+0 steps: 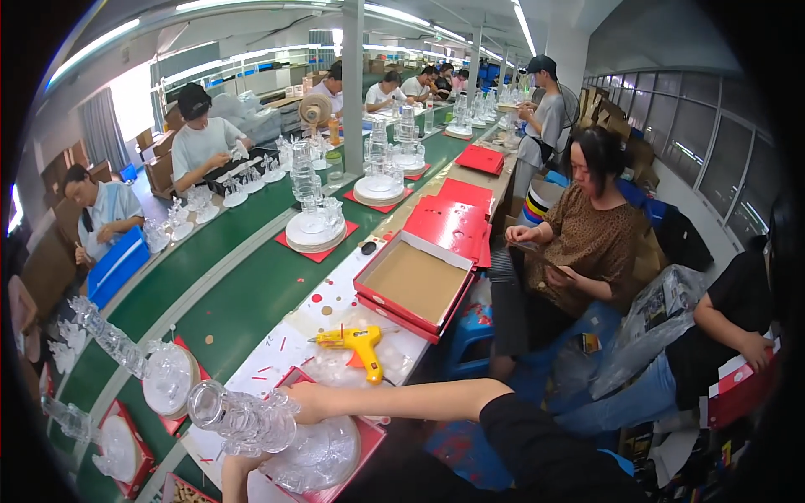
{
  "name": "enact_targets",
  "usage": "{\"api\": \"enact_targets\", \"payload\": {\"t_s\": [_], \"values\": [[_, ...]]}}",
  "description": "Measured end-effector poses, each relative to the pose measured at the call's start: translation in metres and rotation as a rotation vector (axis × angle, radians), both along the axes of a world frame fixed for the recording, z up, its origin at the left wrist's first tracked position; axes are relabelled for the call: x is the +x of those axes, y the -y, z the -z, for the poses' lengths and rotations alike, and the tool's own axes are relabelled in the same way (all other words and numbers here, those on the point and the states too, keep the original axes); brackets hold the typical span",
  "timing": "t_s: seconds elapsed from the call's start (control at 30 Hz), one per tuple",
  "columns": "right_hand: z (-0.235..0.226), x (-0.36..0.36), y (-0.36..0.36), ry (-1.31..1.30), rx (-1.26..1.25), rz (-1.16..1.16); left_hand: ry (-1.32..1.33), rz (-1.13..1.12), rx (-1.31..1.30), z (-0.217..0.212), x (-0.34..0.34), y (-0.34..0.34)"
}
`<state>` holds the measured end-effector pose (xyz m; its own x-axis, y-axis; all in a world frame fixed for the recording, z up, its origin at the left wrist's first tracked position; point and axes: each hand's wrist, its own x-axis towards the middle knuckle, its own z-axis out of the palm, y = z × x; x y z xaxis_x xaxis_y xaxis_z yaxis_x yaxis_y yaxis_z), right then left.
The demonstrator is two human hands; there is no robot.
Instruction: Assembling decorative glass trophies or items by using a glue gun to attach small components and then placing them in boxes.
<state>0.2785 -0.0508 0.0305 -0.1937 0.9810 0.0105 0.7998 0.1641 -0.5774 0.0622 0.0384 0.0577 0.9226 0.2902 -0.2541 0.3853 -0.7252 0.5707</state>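
A tall clear stack of cup-like pieces (243, 419) leans to the left in front of me, above a round clear-topped disc stack (314, 457) on a red square sheet. My right hand (309, 403) grips the stack from its far right side, its fingertips hidden behind the clear plastic or glass. Low on the near side, my left hand (243, 464) closes against the same stack; most of its fingers are out of sight. Beyond my right hand lies a yellow glue gun (356, 345) on the littered white worktop (277, 348).
Open red boxes (418, 281) and red sheets (453, 220) lie farther along the bench. A green conveyor belt (243, 306) carries several similar clear stacks (314, 222) on discs. Seated at the right is a co-worker (587, 226); others line the belt. A blue bin (119, 267) stands across it.
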Motion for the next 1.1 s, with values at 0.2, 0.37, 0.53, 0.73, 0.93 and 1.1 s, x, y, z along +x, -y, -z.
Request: {"api": "enact_targets", "payload": {"t_s": [0.2,0.37,0.53,0.73,0.93,1.1], "values": [[-0.015,-0.005,0.011,0.21,0.015,0.033,0.242,-0.078,0.035,0.038,-0.014,0.014],[-0.032,-0.014,0.009,0.163,-0.022,0.048,0.292,-0.32,0.008,0.085,-0.098,0.051],[-0.037,-0.005,0.008,0.135,-0.093,0.045,0.378,-0.542,0.029,0.186,-0.206,0.083],[-0.012,0.03,0.031,-0.289,0.261,0.057,0.464,-0.749,0.093,0.036,-0.119,0.089],[-0.059,0.025,0.144,-0.09,0.023,0.124,-0.079,-0.284,0.173,0.024,-0.118,0.151],[-0.024,0.009,0.157,0.086,-0.172,-0.043,0.2,-0.22,0.425,0.015,-0.086,0.19]]}}
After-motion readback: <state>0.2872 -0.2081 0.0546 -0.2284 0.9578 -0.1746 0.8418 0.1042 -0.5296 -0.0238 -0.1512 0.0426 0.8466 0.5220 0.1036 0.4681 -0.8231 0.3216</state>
